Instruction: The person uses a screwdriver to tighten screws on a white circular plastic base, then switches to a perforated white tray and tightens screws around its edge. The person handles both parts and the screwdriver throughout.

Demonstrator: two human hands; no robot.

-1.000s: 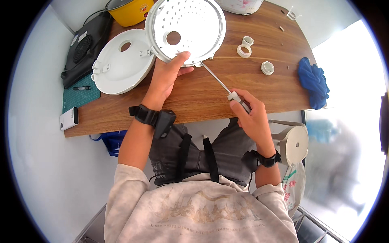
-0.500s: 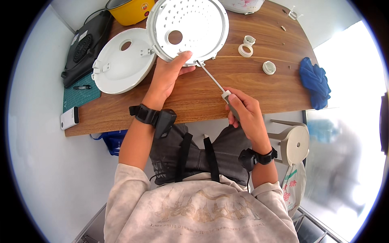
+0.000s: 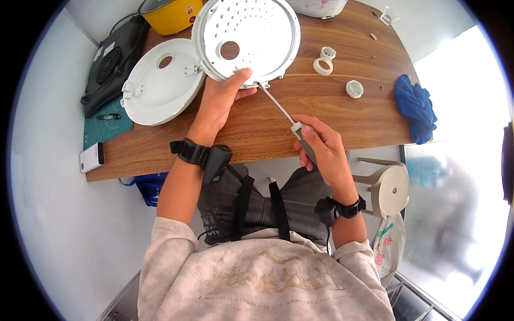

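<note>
My left hand [image 3: 227,96] grips the near edge of a round white inner lid plate [image 3: 257,40], thumb on its face and fingers beneath. The plate is tilted up and has many small dimples and one large round hole. In my right hand [image 3: 320,142] is a screwdriver [image 3: 279,106] with a grey and white handle. Its tip meets the plate's near rim, just right of my left thumb; any screw there is too small to make out. Left of the plate, a white outer lid shell [image 3: 160,85] with hinge brackets and a round hole lies on the table.
A yellow cooker [image 3: 168,17], a black induction cooker [image 3: 110,64], a green cutting mat [image 3: 107,128] and a white power bank [image 3: 92,157] are at left. White plastic rings [image 3: 323,66], a round cap [image 3: 354,89] and a blue cloth [image 3: 416,108] lie at right.
The plate and the screwdriver have shifted very slightly left in view. Both hands keep the same grips, with the screwdriver tip still at the plate's rim.
</note>
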